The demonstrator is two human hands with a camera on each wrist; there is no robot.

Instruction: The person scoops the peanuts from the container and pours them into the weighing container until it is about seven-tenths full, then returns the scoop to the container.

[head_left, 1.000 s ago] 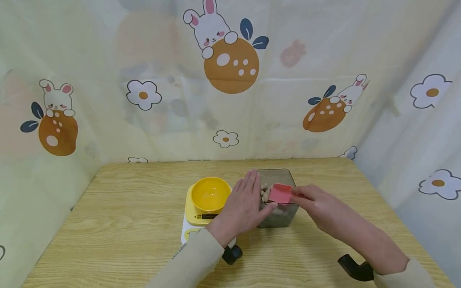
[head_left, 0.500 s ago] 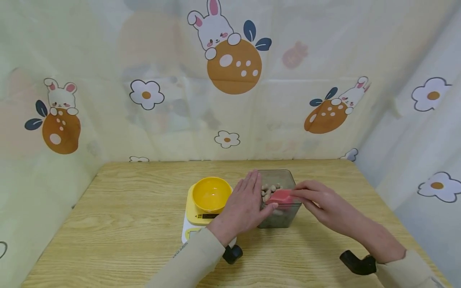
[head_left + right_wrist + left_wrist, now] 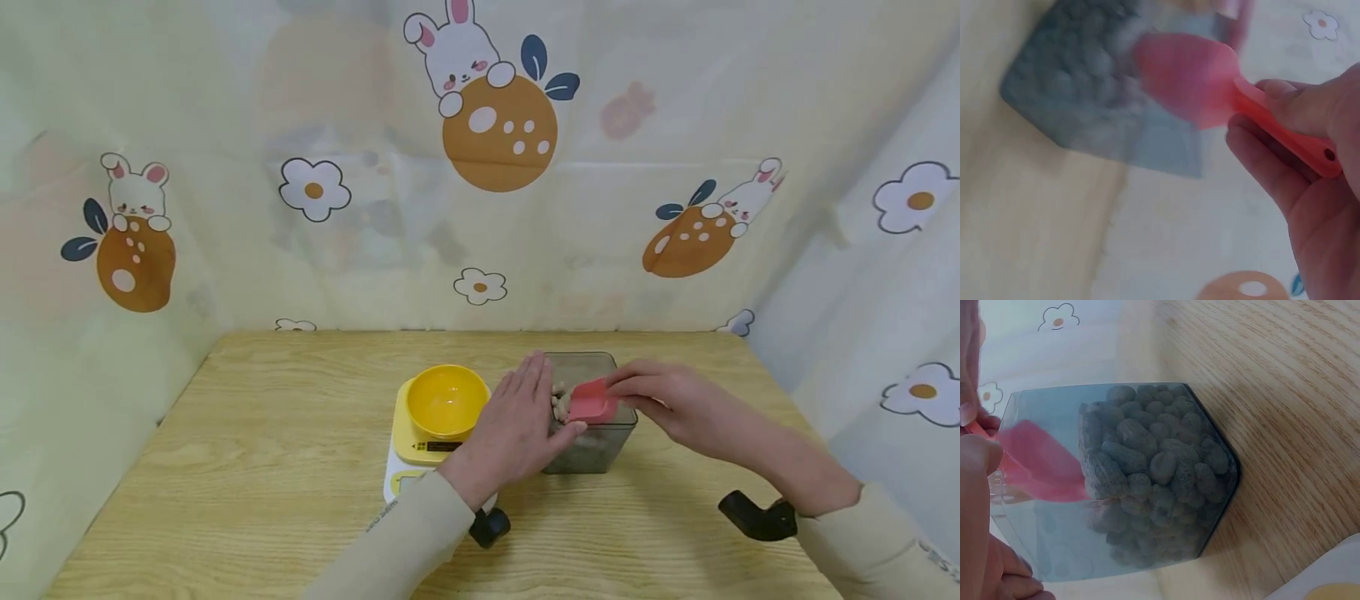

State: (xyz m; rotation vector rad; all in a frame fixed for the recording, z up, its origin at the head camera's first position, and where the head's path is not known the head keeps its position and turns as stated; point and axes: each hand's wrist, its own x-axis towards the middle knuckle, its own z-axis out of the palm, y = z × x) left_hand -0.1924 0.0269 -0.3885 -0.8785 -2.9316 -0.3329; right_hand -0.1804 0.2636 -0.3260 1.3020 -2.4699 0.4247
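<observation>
My right hand (image 3: 670,397) grips the handle of a pink scoop (image 3: 592,403), whose bowl dips inside a clear grey-tinted plastic container (image 3: 587,450). In the left wrist view, the container's see-through wall shows many unshelled peanuts (image 3: 1147,450), with the tip of the scoop against them. Straight-fingered, my left hand (image 3: 516,427) rests along the container's left side, its thumb near the front rim. The right wrist view is blurred, but the scoop's handle (image 3: 1285,134) lies between thumb and fingers there.
Left of the container stands a yellow and white kitchen scale (image 3: 411,429) bearing a yellow bowl (image 3: 448,402). My left forearm partly covers the scale. A printed curtain (image 3: 375,275) hangs behind the wooden table (image 3: 270,433).
The right hand has worked the scoop within the container, dipping its bowl and then tilting it upward again. The left hand stays at the container's side. The head view has shifted slightly.
</observation>
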